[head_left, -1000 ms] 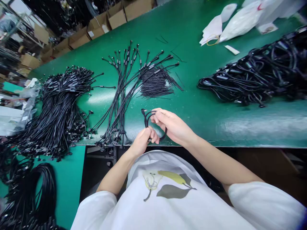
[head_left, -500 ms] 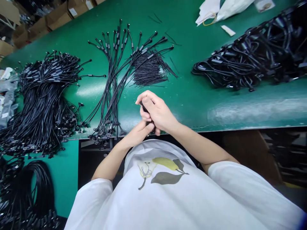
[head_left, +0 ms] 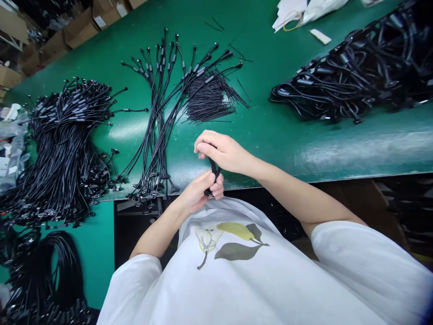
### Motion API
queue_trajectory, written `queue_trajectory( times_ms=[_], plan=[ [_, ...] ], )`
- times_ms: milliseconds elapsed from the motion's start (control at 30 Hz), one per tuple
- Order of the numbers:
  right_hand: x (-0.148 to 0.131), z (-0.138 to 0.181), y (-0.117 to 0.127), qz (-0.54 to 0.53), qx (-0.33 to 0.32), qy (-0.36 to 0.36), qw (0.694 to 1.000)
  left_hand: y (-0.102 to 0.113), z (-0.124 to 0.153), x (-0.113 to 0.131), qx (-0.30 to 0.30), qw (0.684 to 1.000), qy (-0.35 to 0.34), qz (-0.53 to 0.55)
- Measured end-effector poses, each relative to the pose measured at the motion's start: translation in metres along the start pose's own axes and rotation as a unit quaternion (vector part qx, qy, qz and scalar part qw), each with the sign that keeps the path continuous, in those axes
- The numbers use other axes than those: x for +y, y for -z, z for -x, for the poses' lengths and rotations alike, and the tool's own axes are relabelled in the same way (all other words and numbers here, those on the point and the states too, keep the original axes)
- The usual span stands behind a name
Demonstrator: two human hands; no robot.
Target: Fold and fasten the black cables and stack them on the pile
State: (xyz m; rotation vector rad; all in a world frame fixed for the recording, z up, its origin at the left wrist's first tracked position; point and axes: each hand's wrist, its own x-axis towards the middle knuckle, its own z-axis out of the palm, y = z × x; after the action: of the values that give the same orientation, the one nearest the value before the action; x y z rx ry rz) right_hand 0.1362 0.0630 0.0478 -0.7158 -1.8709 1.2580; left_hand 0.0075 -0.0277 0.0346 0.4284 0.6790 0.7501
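A short black cable (head_left: pixel 214 174), folded into a tight bundle, is held between both hands at the near edge of the green table (head_left: pixel 270 131). My right hand (head_left: pixel 221 151) grips its upper end with the fingers curled over it. Lower down, my left hand (head_left: pixel 199 192) pinches the bottom end just above my white shirt. Most of the cable is hidden inside the two fists.
A fan of loose black cables (head_left: pixel 162 117) and a bunch of thin black ties (head_left: pixel 208 97) lie just beyond my hands. A large heap of cables (head_left: pixel 61 144) fills the left side, and coiled cables (head_left: pixel 355 76) are piled at the right. White bags (head_left: pixel 304 11) and cardboard boxes (head_left: pixel 81 27) sit at the back.
The open loop of cable seen a second ago has been squeezed into a narrow bundle. Both hands have closed round it and stayed at the table's near edge.
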Motion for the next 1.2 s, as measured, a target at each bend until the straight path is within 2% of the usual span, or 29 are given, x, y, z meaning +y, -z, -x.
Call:
queue_trajectory(
  times_ms=[33, 100, 167, 200, 300, 367, 433, 567, 633, 700, 800, 867, 967, 1000, 1067, 1133, 1200],
  plan=[
    [0.000, 0.001, 0.003, 0.054, 0.015, 0.033, 0.998, 0.000, -0.002, -0.001, -0.003, 1.000, -0.005, 0.001],
    [0.000, 0.007, 0.006, 0.148, 0.096, 0.067, 0.982, 0.001, -0.009, 0.001, 0.028, 0.997, -0.059, 0.032],
    [0.000, 0.017, 0.000, 0.215, 0.174, 0.063, 0.959, 0.005, -0.018, 0.008, 0.095, 0.980, -0.151, 0.092],
    [0.000, 0.023, -0.006, 0.244, 0.182, 0.060, 0.951, 0.008, -0.023, 0.012, 0.131, 0.965, -0.194, 0.120],
    [0.010, 0.038, -0.031, 0.336, 0.102, 0.065, 0.934, 0.015, -0.033, 0.023, 0.195, 0.937, -0.249, 0.149],
    [0.020, 0.041, -0.046, 0.403, 0.068, 0.069, 0.910, 0.017, -0.034, 0.027, 0.216, 0.934, -0.246, 0.142],
    [0.028, 0.040, -0.055, 0.450, 0.066, 0.094, 0.886, 0.016, -0.034, 0.027, 0.241, 0.935, -0.227, 0.127],
    [0.032, 0.031, -0.053, 0.477, 0.036, 0.204, 0.854, 0.014, -0.032, 0.028, 0.301, 0.937, -0.162, 0.075],
    [0.027, 0.029, -0.048, 0.483, -0.012, 0.249, 0.839, 0.015, -0.032, 0.029, 0.317, 0.936, -0.146, 0.044],
    [0.020, 0.030, -0.041, 0.481, -0.086, 0.264, 0.832, 0.019, -0.032, 0.029, 0.326, 0.936, -0.129, 0.021],
    [0.009, 0.028, -0.024, 0.419, -0.186, 0.246, 0.854, 0.025, -0.032, 0.026, 0.307, 0.946, -0.104, 0.002],
    [0.003, 0.023, -0.008, 0.369, -0.185, 0.240, 0.879, 0.026, -0.030, 0.023, 0.261, 0.956, -0.129, -0.028],
    [0.002, 0.013, 0.015, 0.341, -0.141, 0.232, 0.900, 0.025, -0.021, 0.020, 0.160, 0.970, -0.138, -0.117],
    [0.003, 0.011, 0.020, 0.349, -0.142, 0.230, 0.897, 0.023, -0.017, 0.019, 0.132, 0.972, -0.122, -0.154],
    [0.009, 0.010, 0.026, 0.391, -0.174, 0.236, 0.872, 0.022, -0.009, 0.018, 0.102, 0.961, -0.094, -0.238],
    [0.014, 0.014, 0.027, 0.448, -0.205, 0.253, 0.832, 0.021, 0.000, 0.018, 0.105, 0.931, -0.092, -0.337],
    [0.016, 0.022, 0.025, 0.492, -0.211, 0.266, 0.802, 0.022, 0.006, 0.019, 0.106, 0.886, -0.100, -0.441]
  ],
)
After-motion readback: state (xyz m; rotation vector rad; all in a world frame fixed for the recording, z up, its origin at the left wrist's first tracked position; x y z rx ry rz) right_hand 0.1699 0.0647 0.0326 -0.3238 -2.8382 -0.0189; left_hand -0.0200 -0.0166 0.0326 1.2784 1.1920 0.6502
